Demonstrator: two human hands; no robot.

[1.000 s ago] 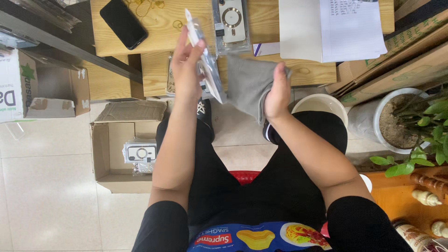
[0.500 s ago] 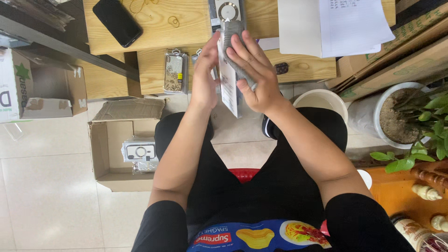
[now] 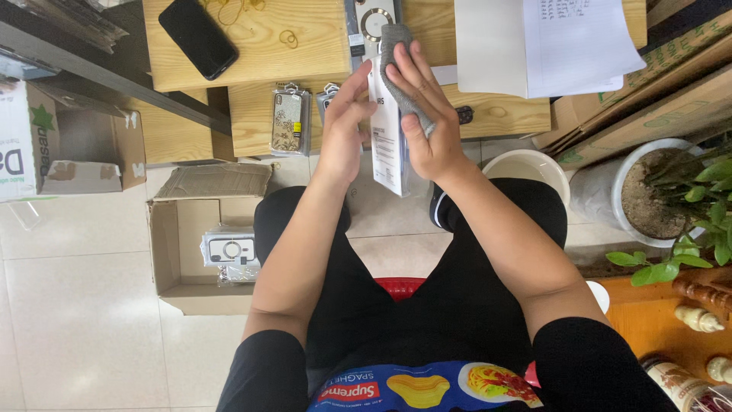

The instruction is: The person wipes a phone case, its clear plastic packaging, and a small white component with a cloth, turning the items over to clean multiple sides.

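Left hand (image 3: pixel 345 126) grips a flat clear packet (image 3: pixel 389 141) upright; right hand (image 3: pixel 423 114) fingers (image 3: pixel 408 72) press a grey cloth (image 3: pixel 398 57) against it above the worktop (image 3: pixel 252 53)

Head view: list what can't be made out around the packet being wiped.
- White packet: held edge-on between left hand and right hand; its faces and contents are hidden.
- Grey cloth: mostly under the right hand's fingers.
- Ring-marked pack: cut off by the top edge.
- Cardboard box contents: too small.

Pale tiled floor (image 3: pixel 69 320), light wooden table (image 3: pixel 320 38), open cardboard box (image 3: pixel 171 267), potted plant (image 3: pixel 671 191), daylight
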